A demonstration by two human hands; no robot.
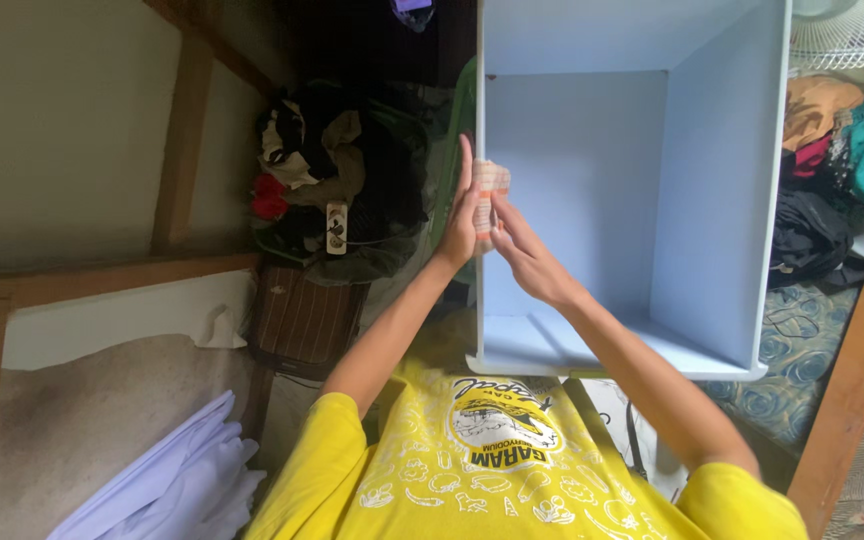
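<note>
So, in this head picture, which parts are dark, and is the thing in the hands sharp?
Head view: the top centre is deep in shadow; the pale blue cabinet is evenly lit; the small orange-and-white object between left hand and right hand is slightly blurred.

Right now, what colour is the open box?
Pale blue, inside and out; the box shows in the head view.

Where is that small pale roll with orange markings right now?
In the head view, the small pale roll with orange markings sits centre frame, pinched between left hand and right hand against the left front edge of the light blue box-shaped cabinet.
</note>
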